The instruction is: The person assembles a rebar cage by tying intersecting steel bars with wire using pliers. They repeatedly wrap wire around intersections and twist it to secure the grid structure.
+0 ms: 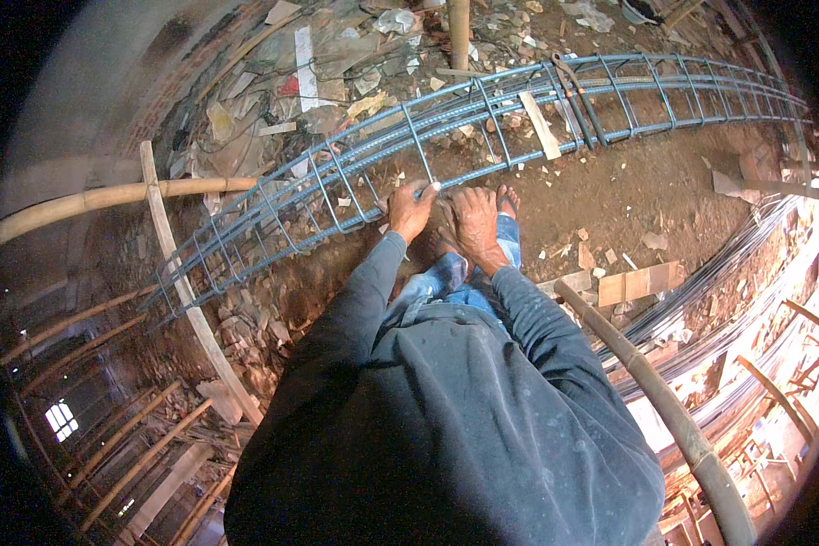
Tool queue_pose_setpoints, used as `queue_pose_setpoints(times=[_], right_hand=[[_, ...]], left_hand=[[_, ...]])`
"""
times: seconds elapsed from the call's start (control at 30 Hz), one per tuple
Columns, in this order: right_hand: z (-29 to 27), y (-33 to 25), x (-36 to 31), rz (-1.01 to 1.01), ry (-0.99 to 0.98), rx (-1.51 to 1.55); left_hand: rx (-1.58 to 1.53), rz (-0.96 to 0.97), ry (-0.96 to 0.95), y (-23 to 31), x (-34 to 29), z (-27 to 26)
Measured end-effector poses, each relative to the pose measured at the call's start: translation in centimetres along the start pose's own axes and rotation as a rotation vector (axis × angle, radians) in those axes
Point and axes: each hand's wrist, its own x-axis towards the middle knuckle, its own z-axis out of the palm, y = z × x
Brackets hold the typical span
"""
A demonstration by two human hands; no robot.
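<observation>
A long blue-grey rebar cage [323, 187], made of lengthwise ribbed bars with square stirrups tied around them, stretches across the view in front of me. My left hand [410, 211] is closed at its near lower bar, beside the corner of a stirrup, with the thumb lying toward that corner. Next to it, my right hand [475, 221] has its fingers bent and pressed together just below the same bar. Whatever the right fingers hold, if anything, is hidden. Long-handled cutters [580, 102] lean across the cage to the right of my hands. A thin wooden strip [540, 126] rests against it nearby.
Rubble and scraps cover the ground [628, 205] around my feet. A bamboo pole [109, 203] and a wooden strip [191, 291] stand near the left end. Another bamboo pole [655, 400] slants at my right, near bundled metal rods [728, 282]. An upright post [460, 36] rises beyond the cage.
</observation>
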Motion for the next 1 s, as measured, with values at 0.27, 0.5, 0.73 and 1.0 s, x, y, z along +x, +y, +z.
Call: queue_pose_setpoints(times=[0.27, 0.5, 0.73, 1.0], right_hand=[[1.3, -0.5, -0.4, 0.183, 0.029, 0.145], [-0.2, -1.6, 0.5, 0.541, -0.085, 0.487], [-8.9, 4.0, 5.7, 0.221, 0.244, 0.108], [-14.2, 21.4, 12.0, 0.367, 0.045, -0.416]], left_hand=[[0.013, -0.01, -0.03, -1.4, 0.8, 0.4], [-0.031, -0.289, -0.405, 0.8, 4.9, -2.3], [-0.222, -0.36, -0.564, 1.1, 6.9, -2.7], [-0.251, -0.456, -0.643, 3.5, 6.2, -3.7]])
